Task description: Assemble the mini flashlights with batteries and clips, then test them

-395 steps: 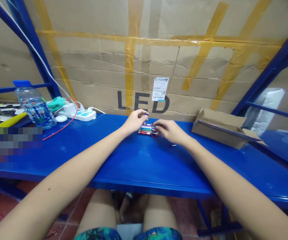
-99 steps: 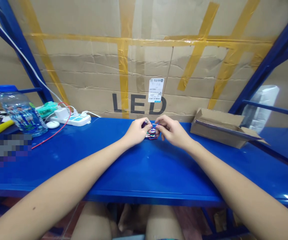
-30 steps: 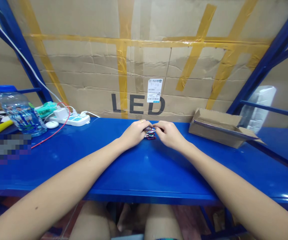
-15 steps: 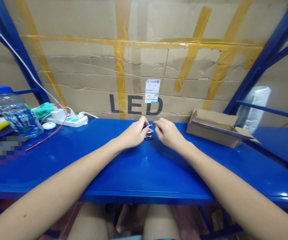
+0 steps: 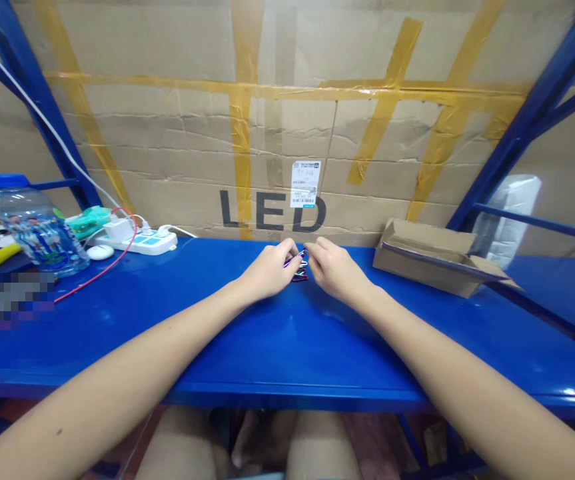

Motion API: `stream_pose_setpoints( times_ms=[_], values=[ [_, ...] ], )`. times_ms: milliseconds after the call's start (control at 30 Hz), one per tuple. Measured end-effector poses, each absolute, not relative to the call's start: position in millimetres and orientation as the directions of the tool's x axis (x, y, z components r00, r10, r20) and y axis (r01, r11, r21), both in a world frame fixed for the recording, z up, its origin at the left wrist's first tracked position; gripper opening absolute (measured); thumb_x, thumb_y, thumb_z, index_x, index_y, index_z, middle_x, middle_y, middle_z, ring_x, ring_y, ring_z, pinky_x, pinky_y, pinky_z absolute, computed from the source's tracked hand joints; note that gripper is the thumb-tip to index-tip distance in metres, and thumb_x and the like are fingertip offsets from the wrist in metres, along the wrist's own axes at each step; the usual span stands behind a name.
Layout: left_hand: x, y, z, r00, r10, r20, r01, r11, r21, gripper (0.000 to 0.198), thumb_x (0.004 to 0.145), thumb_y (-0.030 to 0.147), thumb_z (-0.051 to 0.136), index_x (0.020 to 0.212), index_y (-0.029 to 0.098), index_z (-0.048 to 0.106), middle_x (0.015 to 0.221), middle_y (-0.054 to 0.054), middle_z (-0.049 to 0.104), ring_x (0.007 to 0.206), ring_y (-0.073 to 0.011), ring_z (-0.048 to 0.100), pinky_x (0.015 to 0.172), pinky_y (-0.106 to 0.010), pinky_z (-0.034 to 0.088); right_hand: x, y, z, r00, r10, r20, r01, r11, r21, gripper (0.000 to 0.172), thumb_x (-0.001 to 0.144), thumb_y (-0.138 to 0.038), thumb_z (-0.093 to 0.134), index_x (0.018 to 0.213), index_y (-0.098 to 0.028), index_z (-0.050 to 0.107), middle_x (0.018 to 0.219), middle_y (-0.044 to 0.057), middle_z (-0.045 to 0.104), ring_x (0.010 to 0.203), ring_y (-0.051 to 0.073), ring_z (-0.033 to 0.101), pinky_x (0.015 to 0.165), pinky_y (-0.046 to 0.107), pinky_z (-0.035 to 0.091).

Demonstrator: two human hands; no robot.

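At the back of the blue table point(image 5: 287, 340), my left hand point(image 5: 270, 268) is closed with its fingertips around a thin purple, shiny clip-like piece point(image 5: 294, 258). My right hand point(image 5: 334, 267) faces it, thumb and fingers pinched together at the right end of that piece. Just below, between the two hands, several small narrow loops point(image 5: 300, 275) in red, green and white lie close together, looking like carabiners. Their left part is hidden by my left hand. What exactly the right fingertips grip is too small to make out.
An open cardboard box point(image 5: 424, 263) stands at the right, near a clear plastic package point(image 5: 510, 217). On the left are a water bottle point(image 5: 40, 230), a white power strip point(image 5: 152, 245), a red cable point(image 5: 127, 250) and a white mouse-like object point(image 5: 100, 253). A large carton point(image 5: 182, 153) backs the table.
Both hands stay almost in place. The purple piece has tilted slightly between the fingers, and the view has shifted a little.
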State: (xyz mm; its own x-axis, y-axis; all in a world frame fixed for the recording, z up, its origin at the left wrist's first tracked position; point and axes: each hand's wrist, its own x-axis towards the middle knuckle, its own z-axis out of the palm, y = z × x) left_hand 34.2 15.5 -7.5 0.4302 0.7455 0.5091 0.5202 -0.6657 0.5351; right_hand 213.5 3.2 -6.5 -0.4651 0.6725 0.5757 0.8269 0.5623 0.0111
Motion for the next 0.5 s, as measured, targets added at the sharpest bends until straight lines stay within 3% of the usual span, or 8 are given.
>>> stream_pose_setpoints(
  times_ms=[200, 300, 400, 500],
  values=[
    [29.4, 23.1, -10.6, 0.42, 0.743, 0.522, 0.522, -0.668, 0.53, 0.01, 0.092, 0.028, 0.053, 0.09, 0.02, 0.059, 0.082, -0.003, 0.069, 0.074, -0.0179, 0.061, 0.068, -0.03, 0.042, 215.5, 4.5, -6.0, -0.449, 0.672, 0.589, 0.807, 0.587, -0.055, 0.031, 0.096, -0.013, 0.036, 0.109, -0.008, 0.065, 0.093, 0.014, 0.061, 0.081, 0.023, 0.058, 0.075, 0.035, 0.046],
    [25.1, 30.8, -12.6, 0.39, 0.772, 0.501, 0.471, -0.635, 0.612, 0.009, 0.089, 0.026, 0.058, 0.094, 0.019, 0.061, 0.086, -0.003, 0.069, 0.08, -0.0184, 0.063, 0.073, -0.031, 0.046, 220.7, 9.2, -4.7, -0.439, 0.668, 0.6, 0.773, 0.622, -0.127, 0.031, 0.096, -0.013, 0.038, 0.106, -0.011, 0.068, 0.094, 0.014, 0.065, 0.085, 0.023, 0.061, 0.079, 0.035, 0.047],
    [19.3, 39.9, -12.9, 0.344, 0.848, 0.403, 0.35, -0.514, 0.783, 0.015, 0.082, 0.019, 0.064, 0.097, 0.018, 0.061, 0.085, -0.003, 0.068, 0.077, -0.0164, 0.063, 0.069, -0.029, 0.047, 227.1, 15.3, -2.8, -0.381, 0.724, 0.575, 0.745, 0.609, -0.273, 0.028, 0.093, -0.012, 0.043, 0.099, -0.014, 0.07, 0.089, 0.01, 0.069, 0.084, 0.021, 0.063, 0.079, 0.034, 0.048],
    [13.0, 45.9, -9.5, 0.313, 0.91, 0.273, 0.265, -0.36, 0.895, 0.017, 0.078, 0.015, 0.067, 0.095, 0.015, 0.062, 0.071, 0.0, 0.063, 0.059, -0.012, 0.056, 0.057, -0.026, 0.043, 230.8, 20.2, -2.2, -0.318, 0.836, 0.446, 0.686, 0.528, -0.5, 0.027, 0.092, -0.014, 0.043, 0.095, -0.015, 0.07, 0.077, 0.006, 0.067, 0.069, 0.018, 0.062, 0.068, 0.032, 0.049]
  ],
)
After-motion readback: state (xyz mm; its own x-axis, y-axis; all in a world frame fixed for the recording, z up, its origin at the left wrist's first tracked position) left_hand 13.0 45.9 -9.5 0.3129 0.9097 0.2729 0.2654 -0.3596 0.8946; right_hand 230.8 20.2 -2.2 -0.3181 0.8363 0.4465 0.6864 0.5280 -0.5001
